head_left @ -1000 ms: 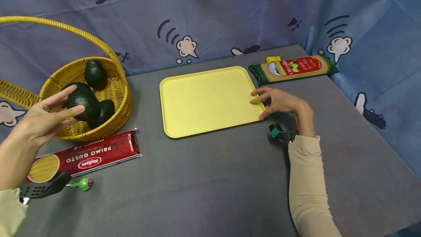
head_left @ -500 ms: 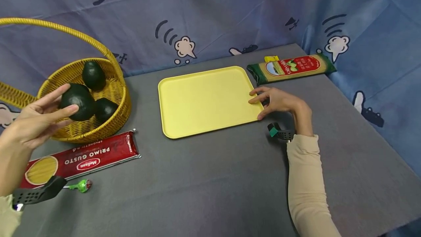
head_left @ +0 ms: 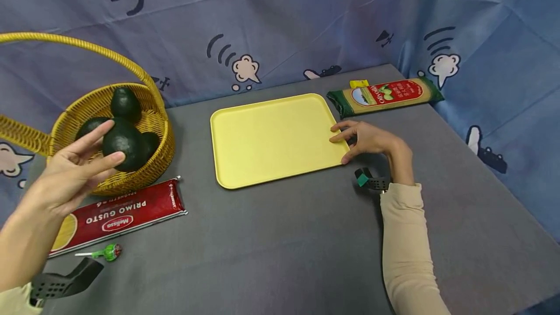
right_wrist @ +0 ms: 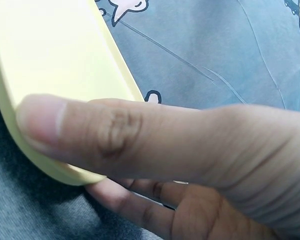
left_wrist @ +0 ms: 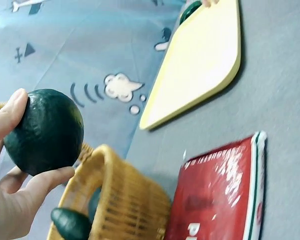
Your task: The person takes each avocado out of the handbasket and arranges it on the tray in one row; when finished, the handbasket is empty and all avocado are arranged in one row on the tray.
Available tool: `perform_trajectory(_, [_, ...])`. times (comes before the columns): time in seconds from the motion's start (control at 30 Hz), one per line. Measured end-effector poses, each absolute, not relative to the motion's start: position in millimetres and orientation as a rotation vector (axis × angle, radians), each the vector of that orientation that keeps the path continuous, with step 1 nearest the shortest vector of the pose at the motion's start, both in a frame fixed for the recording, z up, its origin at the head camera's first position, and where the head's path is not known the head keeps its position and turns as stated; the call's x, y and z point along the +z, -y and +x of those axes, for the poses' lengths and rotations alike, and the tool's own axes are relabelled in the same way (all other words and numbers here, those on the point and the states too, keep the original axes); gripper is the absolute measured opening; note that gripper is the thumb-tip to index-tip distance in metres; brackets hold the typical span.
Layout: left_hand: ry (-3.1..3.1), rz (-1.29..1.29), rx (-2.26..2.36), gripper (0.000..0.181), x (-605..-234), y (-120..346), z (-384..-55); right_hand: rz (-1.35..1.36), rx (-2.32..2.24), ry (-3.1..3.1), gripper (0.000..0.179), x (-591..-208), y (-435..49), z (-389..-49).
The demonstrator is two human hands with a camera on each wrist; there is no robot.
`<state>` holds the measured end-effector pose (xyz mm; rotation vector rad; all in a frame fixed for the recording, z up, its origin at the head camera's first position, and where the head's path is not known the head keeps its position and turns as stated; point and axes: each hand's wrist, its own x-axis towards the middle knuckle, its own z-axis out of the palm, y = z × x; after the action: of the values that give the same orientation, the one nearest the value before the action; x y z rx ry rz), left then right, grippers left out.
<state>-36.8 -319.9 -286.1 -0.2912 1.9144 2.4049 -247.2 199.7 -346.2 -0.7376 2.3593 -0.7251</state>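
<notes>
My left hand [head_left: 72, 174] grips a dark green avocado [head_left: 127, 145] between thumb and fingers, above the yellow wicker basket [head_left: 164, 157]. Inside the basket lie more avocados: one at the back [head_left: 125, 105], and others partly hidden by the hand and the held fruit. From the left wrist view, the held avocado [left_wrist: 47, 132] appears above the basket's rim [left_wrist: 107, 160]. My right hand [head_left: 372, 140] pinches the right edge of a flat yellow tray [head_left: 271, 140] near its front corner. In the right wrist view the thumb [right_wrist: 85, 127] lies over the tray's rim.
A red spaghetti pack [head_left: 131, 213] lies before the basket, with a green-wrapped lollipop [head_left: 109, 252] nearer the front. Behind the tray's right side is a green-ended pasta pack [head_left: 385, 95], beside a small yellow item [head_left: 358, 83]. A patterned blue cloth [head_left: 284, 18] hangs behind.
The left hand with its avocado shifted slightly left, then back right over the basket, uncovering another avocado at the basket's left. The right hand stays on the tray edge.
</notes>
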Motion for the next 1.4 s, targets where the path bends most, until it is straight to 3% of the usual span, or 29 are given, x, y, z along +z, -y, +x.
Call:
perform_trajectory(0.47, [-1.911,-0.118,2.288,0.063,-288,260,-65,-0.749,-0.73,-2.348,0.059,-344,-201,-246])
perform_trajectory(1.4, [-1.799,-0.227,2.116,0.068,-321,180,-159,-0.773,-0.754,-2.346,0.06,-347,-203,-247])
